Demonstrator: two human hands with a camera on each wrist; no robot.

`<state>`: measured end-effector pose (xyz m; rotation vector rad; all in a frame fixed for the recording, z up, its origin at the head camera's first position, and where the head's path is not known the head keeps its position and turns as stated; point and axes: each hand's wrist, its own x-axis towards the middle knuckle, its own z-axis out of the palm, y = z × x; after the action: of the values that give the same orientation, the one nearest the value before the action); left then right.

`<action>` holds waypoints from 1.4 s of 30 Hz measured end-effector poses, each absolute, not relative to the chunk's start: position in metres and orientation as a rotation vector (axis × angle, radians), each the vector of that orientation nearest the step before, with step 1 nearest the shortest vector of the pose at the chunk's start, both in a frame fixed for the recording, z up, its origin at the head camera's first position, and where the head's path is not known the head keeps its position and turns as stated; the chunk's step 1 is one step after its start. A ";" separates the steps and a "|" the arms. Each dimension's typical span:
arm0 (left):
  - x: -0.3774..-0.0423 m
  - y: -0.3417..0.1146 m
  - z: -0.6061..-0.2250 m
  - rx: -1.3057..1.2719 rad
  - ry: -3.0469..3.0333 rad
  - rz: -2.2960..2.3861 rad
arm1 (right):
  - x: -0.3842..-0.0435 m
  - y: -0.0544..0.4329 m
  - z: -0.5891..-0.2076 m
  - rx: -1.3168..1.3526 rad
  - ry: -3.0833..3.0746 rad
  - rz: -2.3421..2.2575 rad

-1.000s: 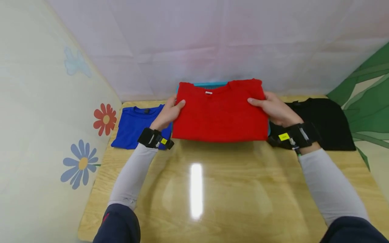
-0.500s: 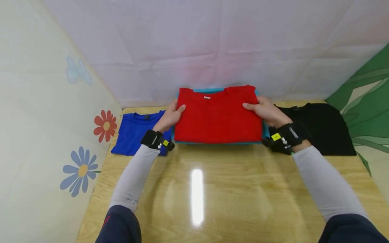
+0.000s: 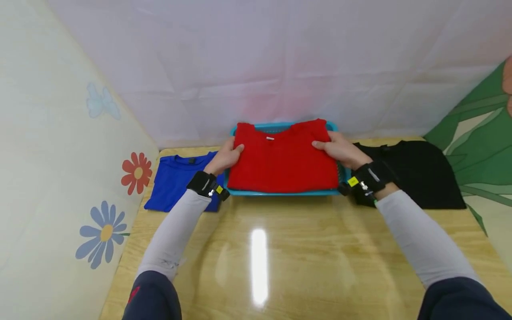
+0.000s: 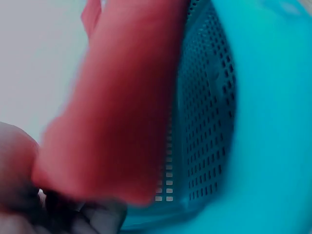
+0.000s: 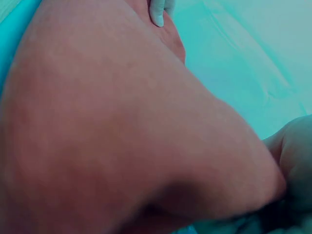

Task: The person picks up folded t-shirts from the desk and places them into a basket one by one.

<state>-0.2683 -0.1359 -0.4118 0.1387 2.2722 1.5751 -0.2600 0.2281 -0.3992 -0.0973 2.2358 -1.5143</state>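
A folded red T-shirt [image 3: 282, 162], its neck label facing up, lies level over the opening of a blue plastic basket [image 3: 280, 194] at the table's back. My left hand [image 3: 225, 156] pinches the shirt's left side, thumb on top and fingers beneath. On the opposite side my right hand [image 3: 345, 149] grips it the same way. In the left wrist view the shirt's folded edge [image 4: 112, 107] hangs inside the basket's perforated wall [image 4: 207, 107]. The right wrist view is mostly filled by the red cloth [image 5: 112, 117].
A folded blue T-shirt [image 3: 172, 182] lies left of the basket, partly behind my left wrist. To the right lies a folded black T-shirt [image 3: 416, 173]. A white cloth-like wall [image 3: 280, 66] rises right behind the basket. Bare wooden table [image 3: 304, 249] stretches in front.
Both hands have lowered the red T-shirt into the basket's opening, so more of the basket's rim shows around it. The right hand has shifted slightly left. The head view has tilted up a little.
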 end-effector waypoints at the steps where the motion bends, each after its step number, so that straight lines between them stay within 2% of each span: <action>1: -0.268 -0.137 -0.411 0.131 2.273 1.569 | -0.261 0.227 -0.399 -0.109 2.240 -1.509; 24: -0.278 -0.122 -0.394 0.065 2.445 1.213 | -0.271 0.214 -0.397 -0.110 2.266 -1.418; 42: -0.280 -0.118 -0.403 0.002 2.383 1.100 | -0.279 0.204 -0.406 -0.008 2.269 -1.260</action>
<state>-0.2796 -0.1176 -0.4028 0.0020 2.3827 1.0998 -0.2794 0.2040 -0.4064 -0.0080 2.2690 -1.2597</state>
